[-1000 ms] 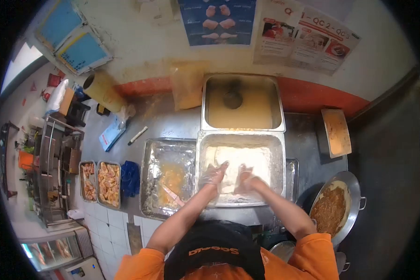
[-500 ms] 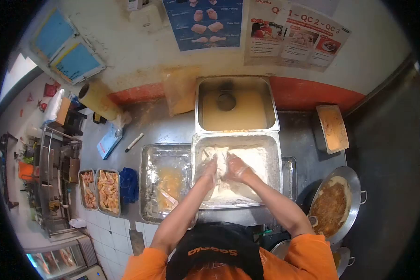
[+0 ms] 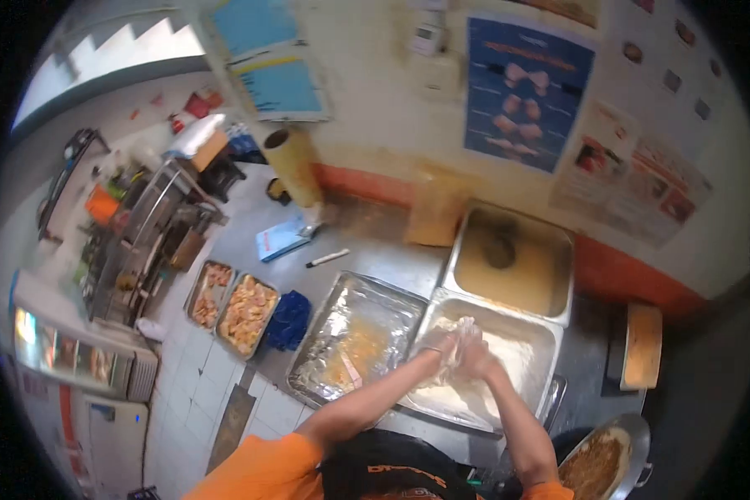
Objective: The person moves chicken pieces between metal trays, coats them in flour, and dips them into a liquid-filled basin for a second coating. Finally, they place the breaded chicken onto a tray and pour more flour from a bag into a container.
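Observation:
My left hand and my right hand, both in clear plastic gloves, are close together over a steel pan of white flour. Their fingers look closed toward each other around a pale, flour-covered lump, which blur keeps me from naming. Just left of them stands a shallow metal tray with yellowish wet residue and a pink-and-white strip lying in it. Behind the flour pan is a deep pan of cloudy tan liquid with a dark round shape in it.
Two trays of raw chicken pieces stand at the left beside a blue cloth. A marker and a blue box lie farther back. At the lower right is a wok of brown, bubbling contents, with a breading-coloured container above.
My hands have come up out of the flour and closed together, with a pale lump between them. The view has turned left and tilted, shifting the counter toward the right.

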`<action>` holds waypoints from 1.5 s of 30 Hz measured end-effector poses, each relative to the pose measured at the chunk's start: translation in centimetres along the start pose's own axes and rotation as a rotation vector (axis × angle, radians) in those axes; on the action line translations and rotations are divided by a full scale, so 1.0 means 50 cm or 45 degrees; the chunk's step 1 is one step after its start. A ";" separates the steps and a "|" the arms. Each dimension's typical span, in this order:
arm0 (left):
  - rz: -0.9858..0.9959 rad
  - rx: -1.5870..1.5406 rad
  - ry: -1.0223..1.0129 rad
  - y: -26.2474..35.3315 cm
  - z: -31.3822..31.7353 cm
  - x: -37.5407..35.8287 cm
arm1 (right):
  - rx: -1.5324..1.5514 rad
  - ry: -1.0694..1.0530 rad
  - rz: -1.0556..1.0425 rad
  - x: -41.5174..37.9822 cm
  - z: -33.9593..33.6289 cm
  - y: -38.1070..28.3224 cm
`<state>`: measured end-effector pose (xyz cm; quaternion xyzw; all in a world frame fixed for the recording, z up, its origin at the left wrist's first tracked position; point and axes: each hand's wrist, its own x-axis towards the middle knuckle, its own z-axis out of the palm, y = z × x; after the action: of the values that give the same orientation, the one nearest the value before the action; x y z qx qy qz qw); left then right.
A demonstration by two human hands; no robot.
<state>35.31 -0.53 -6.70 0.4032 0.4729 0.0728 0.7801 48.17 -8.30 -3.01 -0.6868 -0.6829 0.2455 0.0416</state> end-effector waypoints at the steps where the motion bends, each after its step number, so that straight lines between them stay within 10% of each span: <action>1: -0.016 -0.200 -0.060 0.001 0.018 -0.008 | -0.063 0.065 -0.036 0.000 0.051 0.008; 3: -0.039 -0.582 -0.219 0.001 0.057 -0.022 | -0.188 0.209 -0.085 0.021 0.139 0.038; 7: 0.045 -0.445 0.262 -0.036 0.066 0.043 | 0.263 -0.098 0.003 -0.006 0.001 -0.007; 11: 0.091 0.763 0.307 0.008 0.039 -0.060 | -0.109 0.162 -0.098 -0.080 0.072 0.046; 16: 0.183 1.044 0.257 -0.047 0.083 -0.034 | -0.316 -0.139 -0.358 -0.057 0.065 0.037; 21: 0.196 0.606 0.080 -0.035 0.034 -0.032 | 0.425 0.111 -0.159 -0.075 -0.011 0.071; 24: 0.148 0.367 0.084 -0.017 0.033 -0.075 | -0.249 -0.170 -0.171 -0.043 0.089 0.084; 25: 0.293 0.704 0.578 -0.061 0.056 -0.036 | -0.417 -0.096 -0.224 -0.029 0.164 0.102; 28: 0.196 0.650 0.427 -0.033 0.067 -0.034 | -0.110 0.327 -0.522 -0.011 0.163 0.069; 33: 0.020 -0.031 0.357 -0.028 0.053 -0.035 | 0.446 0.087 -0.037 -0.049 -0.041 -0.013; 36: 0.157 0.103 0.240 -0.008 0.052 -0.101 | 0.262 -0.278 -0.174 -0.007 0.052 0.078; 39: 0.181 0.592 0.387 -0.012 0.068 -0.064 | -0.606 -0.034 -0.236 -0.029 0.081 -0.011; 41: 0.262 -0.066 0.165 -0.107 0.065 0.056 | -0.533 0.098 -0.182 -0.032 0.079 -0.015; 45: 0.176 0.262 0.180 -0.004 0.042 -0.019 | 0.053 0.121 0.042 0.014 0.157 0.181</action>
<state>36.44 -2.29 -5.72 0.5066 0.5029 0.1056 0.6924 53.34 -10.39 -13.60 -0.7078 -0.6635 0.2275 0.0843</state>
